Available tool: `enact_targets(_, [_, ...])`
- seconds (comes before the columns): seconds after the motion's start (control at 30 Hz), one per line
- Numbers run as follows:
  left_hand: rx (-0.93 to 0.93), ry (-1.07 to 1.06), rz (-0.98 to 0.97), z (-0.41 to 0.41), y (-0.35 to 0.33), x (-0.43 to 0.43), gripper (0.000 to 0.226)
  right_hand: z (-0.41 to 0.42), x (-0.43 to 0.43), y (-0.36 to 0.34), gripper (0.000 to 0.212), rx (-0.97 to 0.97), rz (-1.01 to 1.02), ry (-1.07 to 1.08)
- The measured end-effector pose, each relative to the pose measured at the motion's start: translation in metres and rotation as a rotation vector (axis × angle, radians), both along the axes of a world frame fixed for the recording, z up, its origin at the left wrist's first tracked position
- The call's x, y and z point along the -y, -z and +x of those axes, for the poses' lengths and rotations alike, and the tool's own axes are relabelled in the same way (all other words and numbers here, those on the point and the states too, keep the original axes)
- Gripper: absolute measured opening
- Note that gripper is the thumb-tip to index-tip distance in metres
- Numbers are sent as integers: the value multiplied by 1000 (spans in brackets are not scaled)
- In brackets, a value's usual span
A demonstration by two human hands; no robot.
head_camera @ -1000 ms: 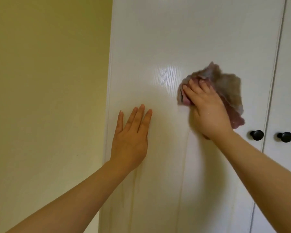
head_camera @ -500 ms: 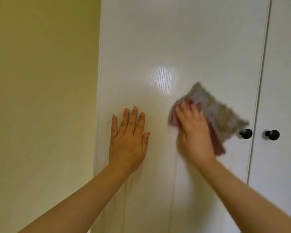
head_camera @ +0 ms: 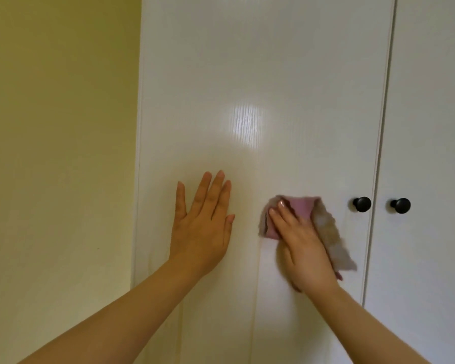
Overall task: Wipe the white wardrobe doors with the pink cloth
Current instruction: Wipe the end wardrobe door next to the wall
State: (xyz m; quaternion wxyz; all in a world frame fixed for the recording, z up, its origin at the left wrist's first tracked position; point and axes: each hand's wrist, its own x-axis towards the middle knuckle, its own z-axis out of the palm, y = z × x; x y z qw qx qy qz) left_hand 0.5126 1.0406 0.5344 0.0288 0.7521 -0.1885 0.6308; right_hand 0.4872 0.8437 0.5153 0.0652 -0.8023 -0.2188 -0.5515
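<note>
White wardrobe door (head_camera: pixel 273 74): left hand (head_camera: pixel 202 227) is laid flat, fingers spread; pink cloth (head_camera: pixel 302 206) is pressed by the flat right hand (head_camera: pixel 304 248).

1. Left wardrobe door (head_camera: pixel 247 74): white, glossy, smooth overall. Fine vertical wood-grain ridges in the bright glare patch. Paint or laminate, cannot tell.
2. Right wardrobe door (head_camera: pixel 431 101): same white finish, with a softer, even sheen.
3. Pink cloth (head_camera: pixel 302 206): soft textile, matt. Pink face short-piled and flat. Other face greyish-beige, fluffy, with a fuzzy edge.
4. Left knob (head_camera: pixel 362 204) and right knob (head_camera: pixel 401 205): black, round, smooth, satin with a faint highlight. Metal or plastic, cannot tell.
5. Wall (head_camera: pixel 50 153): yellow-green paint, matt, smooth, even.
</note>
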Motion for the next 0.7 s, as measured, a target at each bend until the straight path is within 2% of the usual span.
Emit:
enact_targets(0.03, [16,6,12,0,-3,4,53,1,5,-16,58,11,1,-43])
enact_targets(0.13, [18,16,-12,1,-14,23,53,-2,13,-82,51,3,220,-6])
enact_targets(0.23, [11,39,-27,6,-18,45,53,-1,14,-76,58,21,342,106])
enact_targets(0.3, [9,44,-30,9,-15,49,53,-1,9,-26,64,27,315,145])
enact_targets(0.37, [29,39,-16,11,-18,48,51,-8,14,-4,66,6,162,188])
enact_targets(0.43, [63,19,-1,13,-20,46,50,-7,26,-38,65,33,152,173])
enact_targets(0.57, [60,23,-11,12,-18,49,50,-5,24,-111,61,47,303,183])
enact_targets(0.63, [48,26,-7,11,-18,49,50,-3,16,-86,66,33,272,176])
enact_targets(0.7, [49,23,8,11,-20,45,52,-3,11,-37,64,22,124,143])
